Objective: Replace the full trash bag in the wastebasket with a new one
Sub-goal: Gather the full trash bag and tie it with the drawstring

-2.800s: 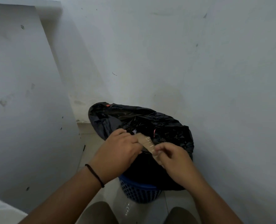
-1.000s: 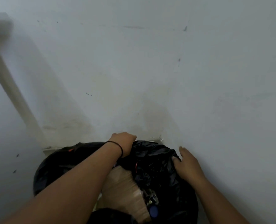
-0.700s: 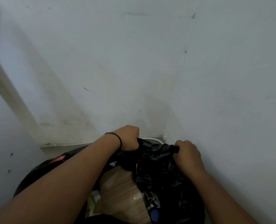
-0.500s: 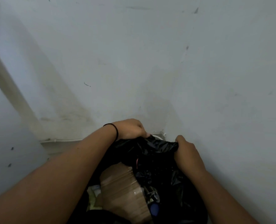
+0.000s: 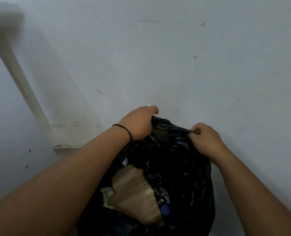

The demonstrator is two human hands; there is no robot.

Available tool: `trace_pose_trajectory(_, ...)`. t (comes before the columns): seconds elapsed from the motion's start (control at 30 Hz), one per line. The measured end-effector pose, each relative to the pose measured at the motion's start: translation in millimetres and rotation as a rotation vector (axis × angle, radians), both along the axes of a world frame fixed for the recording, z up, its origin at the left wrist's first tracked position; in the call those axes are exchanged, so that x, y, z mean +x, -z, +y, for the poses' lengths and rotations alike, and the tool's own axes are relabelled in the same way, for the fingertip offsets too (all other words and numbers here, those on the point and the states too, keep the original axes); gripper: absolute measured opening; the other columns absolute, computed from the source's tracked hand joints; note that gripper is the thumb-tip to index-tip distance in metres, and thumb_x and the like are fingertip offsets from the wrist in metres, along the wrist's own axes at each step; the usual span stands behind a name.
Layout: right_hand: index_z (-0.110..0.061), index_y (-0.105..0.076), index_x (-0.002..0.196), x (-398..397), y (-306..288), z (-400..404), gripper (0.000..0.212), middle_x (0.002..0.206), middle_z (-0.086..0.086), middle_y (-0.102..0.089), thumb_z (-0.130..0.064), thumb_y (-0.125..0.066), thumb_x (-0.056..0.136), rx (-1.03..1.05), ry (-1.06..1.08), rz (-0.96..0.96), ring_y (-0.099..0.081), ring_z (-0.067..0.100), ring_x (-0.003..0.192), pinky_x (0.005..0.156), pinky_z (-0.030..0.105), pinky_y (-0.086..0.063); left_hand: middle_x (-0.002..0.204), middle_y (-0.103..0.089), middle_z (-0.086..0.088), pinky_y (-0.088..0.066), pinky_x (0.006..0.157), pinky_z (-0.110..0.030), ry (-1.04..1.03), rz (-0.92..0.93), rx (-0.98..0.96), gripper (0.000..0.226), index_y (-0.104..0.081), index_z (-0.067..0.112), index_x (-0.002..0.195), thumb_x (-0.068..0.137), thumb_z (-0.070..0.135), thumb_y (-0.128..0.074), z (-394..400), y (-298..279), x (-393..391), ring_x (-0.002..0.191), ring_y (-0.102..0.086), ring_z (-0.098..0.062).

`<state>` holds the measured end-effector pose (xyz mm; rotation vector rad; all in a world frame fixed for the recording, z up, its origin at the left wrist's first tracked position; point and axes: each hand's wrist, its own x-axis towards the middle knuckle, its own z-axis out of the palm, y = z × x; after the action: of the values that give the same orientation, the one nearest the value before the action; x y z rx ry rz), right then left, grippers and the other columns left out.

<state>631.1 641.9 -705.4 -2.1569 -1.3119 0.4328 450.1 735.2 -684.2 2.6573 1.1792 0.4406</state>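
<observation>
A full black trash bag (image 5: 189, 167) fills the lower middle of the head view. My left hand (image 5: 138, 123) is closed on the far rim of the bag, a black band on its wrist. My right hand (image 5: 204, 138) pinches the bag's rim at the right, and the plastic is stretched taut between the two hands. Inside the bag lie a taped brown cardboard package (image 5: 136, 193), crumpled paper and a blue bottle cap (image 5: 165, 209). The wastebasket itself is hidden under the bag.
A white wall (image 5: 175, 57) stands right behind the bag. To the left, a second wall (image 5: 6, 133) meets it at a corner with a pale sloping ledge (image 5: 25, 86), so the bag sits in a tight corner.
Both hands went from handling the brown package to gripping the bag's far rim. They have since risen, pulling the rim up and stretching it between them.
</observation>
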Motion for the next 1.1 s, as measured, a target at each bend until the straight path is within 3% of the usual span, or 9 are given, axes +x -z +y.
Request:
trace_pose_trajectory(0.07,-0.016,-0.057,0.086,0.6,-11.5,-6.6,0.005,0.083,0.003,-0.061,-0.019,-0.054,0.088,0.127,0.011,0.041,-0.052,0.019,0.072,0.058,0.026,-0.035,0.11,-0.056,-0.011,-0.046,0.086,-0.035,-0.015,-0.011,0.063,0.032,-0.058,0.01,0.113,0.087,0.002,-0.042,-2.9,-7.7,-1.9,0.1,-0.054,-0.027)
trace_pose_trajectory(0.13,-0.016,-0.055,0.085,1.6,-22.4,-20.3,0.008,0.08,0.002,-0.063,-0.022,-0.061,0.087,0.175,-0.105,0.339,-0.053,0.018,0.068,0.059,0.027,-0.038,0.104,-0.056,-0.013,-0.047,0.082,-0.036,-0.063,-0.062,0.132,0.028,-0.062,0.008,0.106,0.087,0.003,-0.041,-5.4,-16.4,-5.2,0.095,-0.055,-0.029)
trace_pose_trajectory(0.23,-0.023,-0.06,0.098,0.8,-21.2,-44.7,0.02,0.101,-0.004,-0.066,-0.039,-0.059,0.088,0.079,-0.186,0.749,-0.061,0.015,0.09,0.079,0.035,-0.043,0.101,-0.058,-0.013,-0.047,0.082,-0.04,-0.132,-0.155,0.205,0.028,-0.063,0.008,0.1,0.084,0.002,-0.042,-8.3,-27.0,-11.5,0.094,-0.054,-0.03)
trace_pose_trajectory(0.37,-0.008,-0.071,0.1,-13.8,3.6,-67.1,0.023,0.099,0.009,-0.074,-0.024,-0.057,0.091,-0.145,-0.179,0.726,-0.068,0.024,0.093,0.089,0.036,-0.049,0.103,-0.056,-0.01,-0.046,0.081,-0.04,-0.164,-0.201,0.281,0.028,-0.064,0.011,0.099,0.084,0.003,-0.042,-16.4,-33.0,-17.6,0.096,-0.052,-0.028)
trace_pose_trajectory(0.53,-0.012,-0.06,0.067,-18.3,-25.2,-77.8,0.015,0.064,0.006,-0.06,-0.011,-0.07,0.078,0.272,0.026,0.431,-0.053,0.018,0.06,0.059,0.029,-0.038,0.103,-0.057,-0.008,-0.04,0.071,-0.033,-0.217,-0.091,0.402,0.024,-0.063,0.013,0.101,0.086,0.007,-0.046,-26.9,-35.8,-30.2,0.092,-0.053,-0.028)
trace_pose_trajectory(0.73,-0.013,-0.053,0.083,-26.7,-50.9,-120.4,0.013,0.075,0.009,-0.062,-0.001,-0.057,0.087,-0.045,-0.24,0.74,-0.057,0.017,0.062,0.06,0.029,-0.045,0.097,-0.057,-0.011,-0.042,0.069,-0.035,-0.289,-0.177,0.42,0.022,-0.062,0.01,0.096,0.083,0.003,-0.046,-41.7,-45.9,-42.7,0.084,-0.055,-0.03)
trace_pose_trajectory(0.9,-0.019,-0.065,0.098,-34.3,-64.1,-125.6,0.022,0.092,0.0,-0.066,-0.021,-0.072,0.078,0.323,0.104,0.1,-0.061,0.016,0.082,0.068,0.023,-0.044,0.096,-0.056,-0.011,-0.044,0.068,-0.036,-0.288,-0.211,0.39,0.022,-0.059,0.009,0.095,0.081,0.0,-0.043,-54.0,-44.6,-51.2,0.083,-0.054,-0.031)
trace_pose_trajectory(1.03,-0.02,-0.068,0.104,-41.8,-65.3,-143.8,0.025,0.104,0.002,-0.071,-0.027,-0.07,0.081,-0.299,-0.289,0.249,-0.067,0.02,0.095,0.088,0.03,-0.051,0.095,-0.055,-0.012,-0.042,0.064,-0.036,-0.341,-0.256,0.388,0.019,-0.055,0.006,0.093,0.08,-0.001,-0.042,-56.9,-47.2,-60.3,0.079,-0.052,-0.029)
trace_pose_trajectory(1.1,-0.01,-0.068,0.099,-40.4,-59.5,-145.4,0.018,0.1,0.016,-0.071,-0.017,-0.067,0.083,-0.182,-0.252,0.323,-0.068,0.03,0.09,0.075,0.034,-0.048,0.097,-0.056,-0.013,-0.043,0.066,-0.036,-0.353,-0.304,0.363,0.02,-0.055,0.006,0.095,0.08,0.0,-0.043,-56.6,-45.4,-66.8,0.081,-0.053,-0.029)
